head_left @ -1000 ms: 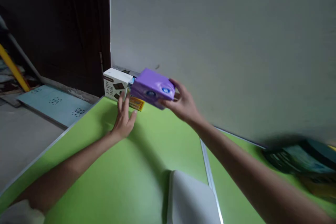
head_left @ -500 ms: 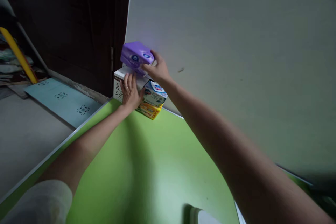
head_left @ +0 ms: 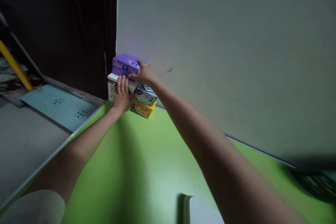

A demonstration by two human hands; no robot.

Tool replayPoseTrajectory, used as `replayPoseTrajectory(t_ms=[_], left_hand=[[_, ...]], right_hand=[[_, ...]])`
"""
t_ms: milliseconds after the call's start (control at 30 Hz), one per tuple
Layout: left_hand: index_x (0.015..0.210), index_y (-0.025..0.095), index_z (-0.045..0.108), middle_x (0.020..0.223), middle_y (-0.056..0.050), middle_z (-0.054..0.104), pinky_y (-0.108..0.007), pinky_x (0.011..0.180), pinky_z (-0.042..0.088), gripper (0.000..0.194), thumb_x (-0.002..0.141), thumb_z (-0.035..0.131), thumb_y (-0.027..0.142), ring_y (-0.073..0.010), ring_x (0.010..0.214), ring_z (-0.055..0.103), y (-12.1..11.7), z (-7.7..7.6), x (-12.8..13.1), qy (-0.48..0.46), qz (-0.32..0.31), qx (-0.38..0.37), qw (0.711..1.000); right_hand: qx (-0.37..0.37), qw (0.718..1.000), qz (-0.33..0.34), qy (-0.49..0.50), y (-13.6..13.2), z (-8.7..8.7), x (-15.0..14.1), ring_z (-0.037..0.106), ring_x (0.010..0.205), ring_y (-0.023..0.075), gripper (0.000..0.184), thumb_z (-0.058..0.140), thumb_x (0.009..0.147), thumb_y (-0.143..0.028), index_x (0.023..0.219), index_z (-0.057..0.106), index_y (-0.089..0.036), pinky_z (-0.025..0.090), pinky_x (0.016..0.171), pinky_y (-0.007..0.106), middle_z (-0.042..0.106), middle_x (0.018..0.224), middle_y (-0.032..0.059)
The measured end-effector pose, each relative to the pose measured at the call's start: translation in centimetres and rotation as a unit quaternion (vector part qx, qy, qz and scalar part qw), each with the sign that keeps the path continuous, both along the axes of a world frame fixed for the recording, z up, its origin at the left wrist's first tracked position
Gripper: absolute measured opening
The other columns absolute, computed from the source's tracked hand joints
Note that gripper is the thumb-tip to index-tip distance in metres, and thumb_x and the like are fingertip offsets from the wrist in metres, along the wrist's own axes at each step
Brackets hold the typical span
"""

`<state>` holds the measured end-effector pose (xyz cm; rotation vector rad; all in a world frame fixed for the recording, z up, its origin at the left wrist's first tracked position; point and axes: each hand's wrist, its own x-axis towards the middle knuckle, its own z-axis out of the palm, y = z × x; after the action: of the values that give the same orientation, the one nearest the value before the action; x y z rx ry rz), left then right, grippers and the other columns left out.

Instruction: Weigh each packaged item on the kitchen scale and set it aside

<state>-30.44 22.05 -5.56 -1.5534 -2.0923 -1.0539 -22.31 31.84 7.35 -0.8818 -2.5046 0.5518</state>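
Observation:
My right hand (head_left: 144, 74) grips the right end of a purple soft pack (head_left: 123, 63), which looks like tissues. The pack lies roughly level on top of a white box (head_left: 111, 89) with dark lettering. Against the front of that box, my left hand (head_left: 122, 96) rests with its fingers stretched out; a ring shows on one finger. Just right of it, a white-and-blue box (head_left: 146, 97) is stacked on a yellow box (head_left: 143, 109). My left hand and the pack hide part of the white box.
The boxes stand at the far corner of a green tabletop (head_left: 147, 147), against a pale wall (head_left: 223, 49). A white object (head_left: 203, 211) is at the near edge, a blurred dark item (head_left: 315, 183) at the right. Left are a dark door (head_left: 65, 31) and a light-blue board (head_left: 59, 103).
My right hand has lowered the purple pack, which was tilted and now sits flatter on the white box. My left hand stays against the box. The camera view has shifted a little.

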Motion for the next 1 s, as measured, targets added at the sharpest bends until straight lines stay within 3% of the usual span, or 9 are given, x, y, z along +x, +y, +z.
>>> replayPoseTrajectory(t_ms=[100,200,300,400,500,700,767,833,1000], left_hand=[[0.149,0.0,0.019,0.158,-0.028,0.019,-0.06,0.118,0.013,0.072,0.093,0.042,0.04,-0.0354,0.15,0.012,-1.9,0.7,1.3,-0.006,-0.033,-0.018,0.999],[0.149,0.005,0.02,0.158,-0.025,0.023,-0.058,0.12,0.014,0.07,0.09,0.047,0.03,-0.0333,0.15,0.014,-4.7,1.2,4.9,0.028,-0.126,-0.043,0.991],[0.143,0.01,0.037,0.156,-0.021,0.03,-0.057,0.12,0.018,0.058,0.087,0.049,0.02,-0.0325,0.149,0.018,-7.4,2.0,10.8,0.061,-0.235,-0.096,0.965],[0.13,0.013,0.05,0.139,-0.017,0.054,-0.059,0.12,0.017,0.046,0.084,0.049,0.014,-0.0309,0.139,0.04,-9.2,3.5,17.6,0.061,-0.377,-0.177,0.907],[0.12,0.016,0.054,0.114,-0.009,0.07,-0.056,0.119,0.023,0.035,0.086,0.046,0.015,-0.0236,0.11,0.064,-9.9,5.4,24.4,0.013,-0.5,-0.249,0.829],[0.094,0.019,0.06,0.09,-0.003,0.07,-0.046,0.096,0.049,0.027,0.086,0.036,0.013,-0.0213,0.087,0.065,-9.6,8.4,38.0,0.026,-0.607,-0.352,0.712],[0.099,0.019,0.061,0.095,-0.005,0.07,-0.042,0.085,0.053,0.03,0.084,0.036,0.011,-0.0238,0.091,0.064,-9.5,8.4,42.4,0.055,-0.619,-0.389,0.68],[0.111,0.018,0.06,0.109,-0.009,0.069,-0.043,0.09,0.051,0.038,0.082,0.037,0.009,-0.0255,0.102,0.063,-9.0,7.8,46.5,0.084,-0.627,-0.403,0.661],[0.144,0.007,0.037,0.15,-0.021,0.042,-0.046,0.114,0.034,0.062,0.083,0.045,0.016,-0.031,0.139,0.041,-5.2,4.3,54.0,0.127,-0.589,-0.405,0.688]], right_hand=[[0.013,0.996,-0.071,-0.05,-2.4,0.8,3.8,0.056,0.122,0.0347,0.072,0.058,0.087,-0.039,0.145,0.031,-0.006,0.046,0.101,0.048,0.041,0.143,0.0282],[0.023,0.995,-0.015,-0.096,-5.9,0.1,10.5,0.064,0.108,0.0295,0.05,0.054,0.089,-0.028,0.134,0.049,-0.007,0.05,0.093,0.042,0.057,0.131,0.0231],[-0.016,0.988,0.048,-0.148,-10.0,-2.1,18.8,0.069,0.086,0.0228,0.028,0.06,0.084,-0.019,0.11,0.067,-0.01,0.054,0.081,0.035,0.073,0.106,0.0155],[-0.066,0.986,0.087,-0.123,-14.3,-3.5,27.1,0.068,0.094,0.0206,0.026,0.061,0.082,-0.015,0.107,0.068,-0.012,0.053,0.085,0.033,0.073,0.108,0.0127],[-0.129,0.987,0.082,-0.039,-17.9,-3.4,34.6,0.065,0.099,0.0207,0.027,0.059,0.082,-0.012,0.108,0.065,-0.013,0.052,0.089,0.036,0.071,0.112,0.0125],[-0.206,0.977,-0.021,0.054,-22.7,-3.4,48.7,0.063,0.093,0.0187,0.025,0.062,0.082,-0.019,0.107,0.064,-0.015,0.051,0.085,0.033,0.069,0.107,0.0094],[-0.233,0.965,-0.059,0.1,-23.6,-4.8,53.0,0.063,0.093,0.0175,0.023,0.062,0.083,-0.02,0.105,0.066,-0.017,0.05,0.087,0.033,0.07,0.104,0.0068],[-0.27,0.946,-0.09,0.154,-23.7,-6.8,56.7,0.064,0.092,0.017,0.02,0.062,0.084,-0.024,0.101,0.068,-0.017,0.05,0.088,0.034,0.071,0.1,0.0052],[-0.324,0.861,-0.24,0.311,-19.4,-12.4,63.6,0.068,0.095,0.0208,0.032,0.072,0.073,-0.038,0.096,0.07,-0.015,0.051,0.094,0.04,0.074,0.096,0.007]])
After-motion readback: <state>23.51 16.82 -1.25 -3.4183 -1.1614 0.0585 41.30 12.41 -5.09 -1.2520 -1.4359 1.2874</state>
